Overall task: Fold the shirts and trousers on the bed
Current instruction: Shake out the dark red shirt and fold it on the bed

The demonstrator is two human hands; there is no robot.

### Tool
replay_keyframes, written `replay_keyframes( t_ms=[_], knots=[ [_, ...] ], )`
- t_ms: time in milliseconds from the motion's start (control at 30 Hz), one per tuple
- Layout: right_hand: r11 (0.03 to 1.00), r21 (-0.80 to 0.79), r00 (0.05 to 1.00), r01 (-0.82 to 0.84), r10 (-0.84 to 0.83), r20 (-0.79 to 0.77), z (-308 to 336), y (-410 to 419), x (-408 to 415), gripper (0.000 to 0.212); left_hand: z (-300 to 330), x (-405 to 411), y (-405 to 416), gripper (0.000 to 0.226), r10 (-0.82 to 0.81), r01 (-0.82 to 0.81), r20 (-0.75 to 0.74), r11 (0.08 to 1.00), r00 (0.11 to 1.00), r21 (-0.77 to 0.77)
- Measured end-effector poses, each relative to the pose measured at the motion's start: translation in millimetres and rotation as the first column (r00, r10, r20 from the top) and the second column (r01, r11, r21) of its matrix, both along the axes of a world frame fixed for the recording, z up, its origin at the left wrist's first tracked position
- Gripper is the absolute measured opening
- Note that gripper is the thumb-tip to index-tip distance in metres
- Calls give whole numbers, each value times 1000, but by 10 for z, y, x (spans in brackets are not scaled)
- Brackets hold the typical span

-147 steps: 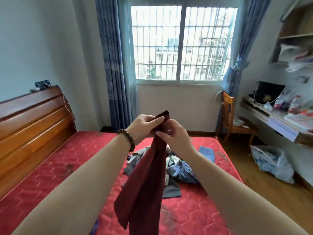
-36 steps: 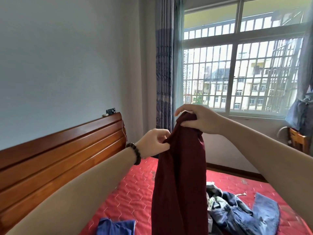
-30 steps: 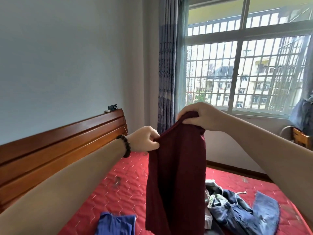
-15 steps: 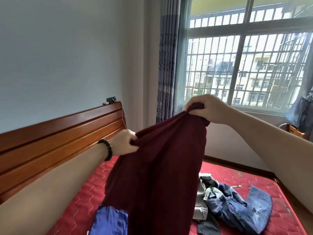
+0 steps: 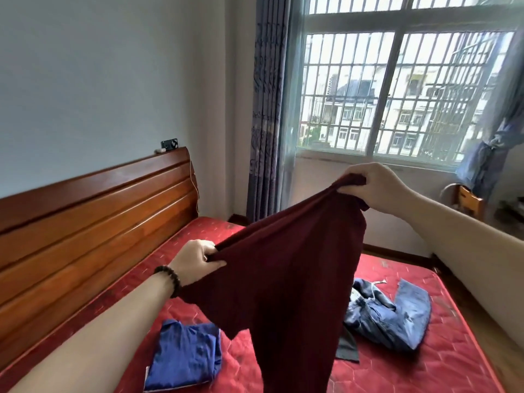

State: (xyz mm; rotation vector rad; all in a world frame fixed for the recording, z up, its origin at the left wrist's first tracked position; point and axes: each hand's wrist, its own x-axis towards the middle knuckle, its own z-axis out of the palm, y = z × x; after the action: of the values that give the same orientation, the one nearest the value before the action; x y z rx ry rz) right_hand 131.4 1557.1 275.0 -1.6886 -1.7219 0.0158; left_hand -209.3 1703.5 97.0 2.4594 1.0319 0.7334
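Blue shirt (image 5: pixel 184 358) lay folded, near left. Both hands, left hand (image 5: pixel 195 260) and right hand (image 5: pixel 374 188), pinched the maroon garment (image 5: pixel 286 282), unfolded; jeans (image 5: pixel 388 319) remained heaped.

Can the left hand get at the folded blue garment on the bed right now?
Probably not yet. The left hand grips the dark red garment, which both hands hold stretched in the air. The folded blue garment lies uncovered on the red quilted mattress below that arm, so the path looks free once it lets go.
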Motion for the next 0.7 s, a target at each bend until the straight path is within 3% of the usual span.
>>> replay_keyframes(
  t_ms=[133, 200, 300, 333, 433, 467, 567, 700],
  knots=[
    [993, -3, 992, 118, -118, -39, -240, -159, 51, 19, -174, -86, -91, 11, -104, 107, -175, 994, 979, 11],
    [986, 15, 984, 165, -164, -72, -319, -289, 54, 27, -144, -150, -173, 12, -73, 75, -81, 997, 994, 31],
    [957, 124, 950, 262, -233, -209, -359, -533, 61, 30, -41, -285, -379, 22, 52, -79, 222, 991, 974, 112],
    [951, 145, 942, 275, -236, -239, -363, -634, 47, 29, -57, -324, -484, 24, 27, -57, 219, 989, 975, 133],
    [968, 101, 957, 230, -207, -202, -438, -948, -56, 22, -206, -408, -886, 34, -60, 59, 12, 994, 998, 93],
    [969, 93, 963, 229, -212, -167, -469, -1066, -101, 17, -213, -451, -971, 34, -45, 43, 17, 994, 999, 104],
    [950, 164, 957, 264, -238, -166, -537, -1473, -173, 10, -97, -638, -1261, 23, 64, -107, 245, 980, 967, 168],
    [957, 127, 960, 261, -244, -138, -639, -2029, -284, 10, -135, -854, -1842, 36, 42, -48, 47, 988, 998, 145]
  ],
)
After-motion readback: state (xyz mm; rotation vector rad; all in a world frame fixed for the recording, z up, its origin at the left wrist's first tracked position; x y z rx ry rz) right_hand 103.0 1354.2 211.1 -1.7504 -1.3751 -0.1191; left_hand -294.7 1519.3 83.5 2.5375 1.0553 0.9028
